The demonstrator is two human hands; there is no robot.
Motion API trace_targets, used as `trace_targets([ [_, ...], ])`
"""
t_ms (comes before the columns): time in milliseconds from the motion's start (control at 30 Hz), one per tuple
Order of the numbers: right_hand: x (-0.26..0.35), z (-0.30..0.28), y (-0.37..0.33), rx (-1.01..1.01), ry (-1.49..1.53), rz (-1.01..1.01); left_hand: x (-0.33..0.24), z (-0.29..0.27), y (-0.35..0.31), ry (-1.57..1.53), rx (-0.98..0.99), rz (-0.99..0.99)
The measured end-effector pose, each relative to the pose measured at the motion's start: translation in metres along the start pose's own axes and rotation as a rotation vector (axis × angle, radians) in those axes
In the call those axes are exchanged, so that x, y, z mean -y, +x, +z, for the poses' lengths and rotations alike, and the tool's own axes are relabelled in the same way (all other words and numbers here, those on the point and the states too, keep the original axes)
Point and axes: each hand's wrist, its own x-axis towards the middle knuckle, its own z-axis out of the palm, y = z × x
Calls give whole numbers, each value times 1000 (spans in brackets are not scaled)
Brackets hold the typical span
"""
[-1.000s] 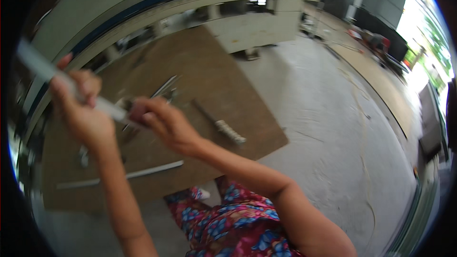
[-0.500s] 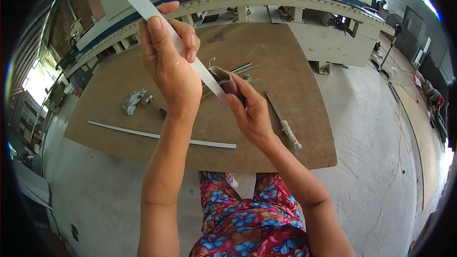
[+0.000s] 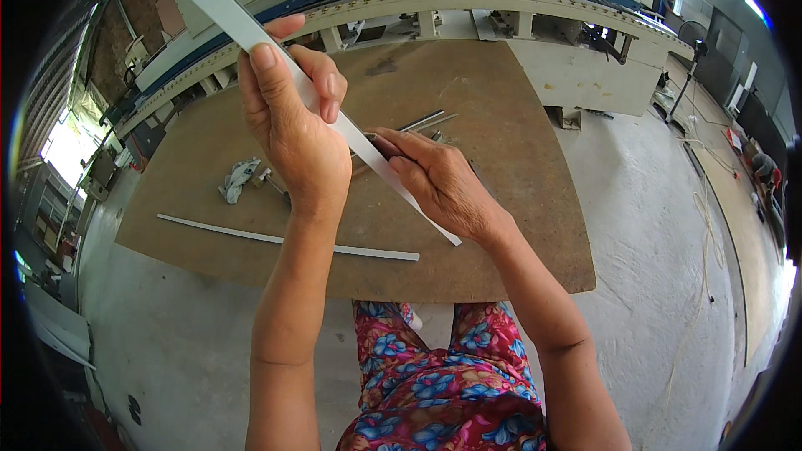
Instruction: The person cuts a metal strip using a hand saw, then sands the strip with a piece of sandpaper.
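A long white flat strip [image 3: 205, 4] runs slantwise from the upper left across both hands, its lower end above the board. My left hand [image 3: 288, 104] is closed round its middle, thumb on the near face and fingers at the far edge. My right hand [image 3: 443, 179] presses a curled brown sheet [image 3: 383, 147], which looks like sandpaper, against the strip lower down. Its fingers hide most of the sheet. Below the hands a second narrow white strip [image 3: 221, 232] lies on the brown board [image 3: 526, 242], passing behind my left forearm.
On the board, a crumpled grey cloth [image 3: 240, 177] lies beside a small hammer-like tool [image 3: 267, 177], and thin metal rods [image 3: 423, 120] lie beyond my right hand. A long machine [image 3: 468, 0] spans the back. A stand fan [image 3: 693, 38] and cables [image 3: 706, 217] are on the right.
My right hand has slid up along the strip and turned palm-down, uncovering the strip's lower end and covering more of the brown sheet. The string-wrapped knife is now mostly hidden behind it.
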Motion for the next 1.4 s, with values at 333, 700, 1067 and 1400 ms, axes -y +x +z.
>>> trace_targets([
  [333,-9,7,-16,-22,157,-13,-3,3,-2,-9,24,-10],
  [700,-27,26,-16,-119,-170,-203,-1,-5,0,11,-41,9],
  [1067,-14,33,-10,-46,135,-105,-4,-9,-2,27,-50,19],
  [1400,-16,26,7,-3,237,-18,-3,-12,-3,10,-47,5],
])
